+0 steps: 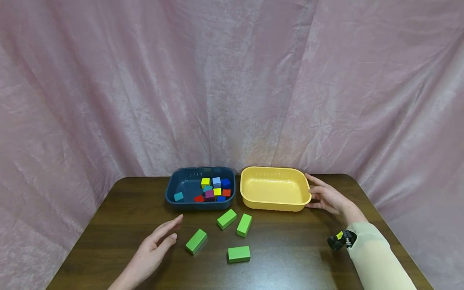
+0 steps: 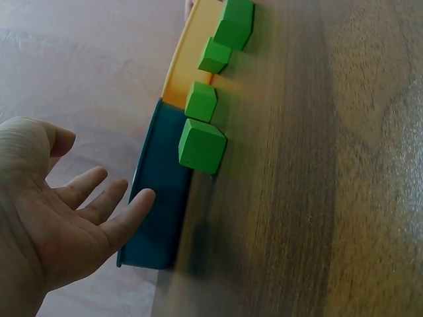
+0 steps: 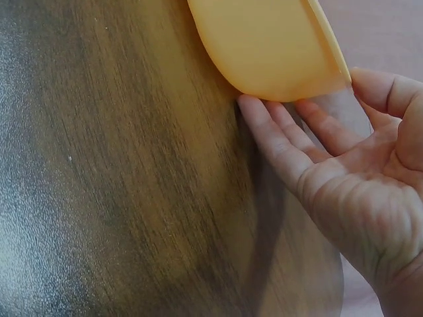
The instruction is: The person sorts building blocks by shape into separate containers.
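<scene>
In the head view my left hand [image 1: 151,250] is held over the table's left part, beside the nearest green block [image 1: 196,241]. Nothing is in its grasp; its fingers extend loosely in the left wrist view. At the right end of a yellow tray [image 1: 304,204], my right hand [image 1: 330,200] touches the outer wall with its fingertips. The right wrist view has those fingers fairly straight, with the thumb near the rim. Other green blocks [image 1: 239,254] lie spread in front of the trays. The yellow tray holds nothing.
Left of the yellow tray stands a dark blue tray [image 1: 172,186] with several small coloured cubes [image 1: 216,182] in it. Both trays sit at the back of the brown wooden table [image 1: 290,249]. Behind it hangs a pink curtain [image 1: 232,88].
</scene>
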A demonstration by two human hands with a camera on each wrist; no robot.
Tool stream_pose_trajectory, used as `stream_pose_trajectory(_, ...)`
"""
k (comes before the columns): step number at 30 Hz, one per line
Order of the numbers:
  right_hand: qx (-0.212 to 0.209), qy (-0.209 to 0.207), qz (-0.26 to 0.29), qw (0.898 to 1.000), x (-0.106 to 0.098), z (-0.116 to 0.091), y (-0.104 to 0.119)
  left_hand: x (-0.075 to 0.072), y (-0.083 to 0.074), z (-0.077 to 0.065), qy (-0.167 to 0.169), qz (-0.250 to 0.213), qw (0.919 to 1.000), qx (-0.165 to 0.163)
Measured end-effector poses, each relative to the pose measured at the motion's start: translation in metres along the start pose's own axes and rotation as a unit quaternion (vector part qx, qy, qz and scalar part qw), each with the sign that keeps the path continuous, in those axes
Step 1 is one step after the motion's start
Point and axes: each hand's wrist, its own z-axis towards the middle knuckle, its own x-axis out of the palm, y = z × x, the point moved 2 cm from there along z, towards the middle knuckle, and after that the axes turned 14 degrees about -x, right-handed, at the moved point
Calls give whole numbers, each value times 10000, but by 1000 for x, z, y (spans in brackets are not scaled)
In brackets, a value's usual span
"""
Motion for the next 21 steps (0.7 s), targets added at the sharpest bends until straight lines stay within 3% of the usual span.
stream_pose_trajectory(4, 14, 5, -31, 10000, 1, 0, 0, -1, -1, 0, -32, 126, 9998, -115)
stream_pose_trajectory(13, 1, -37, -148, 9999, 4, 1, 1, -2, 7, 3, -429, 1186, 9898, -656)
stream_pose_trajectory(17, 14, -28, -181, 9998, 5, -1, 2, -2, 9, 3, -621, 1629, 9816, -772)
stream_pose_trajectory(21, 25, -3, -146, 9999, 5, -2, 2, 3, 8, 1, -816, 2371, 9653, -728)
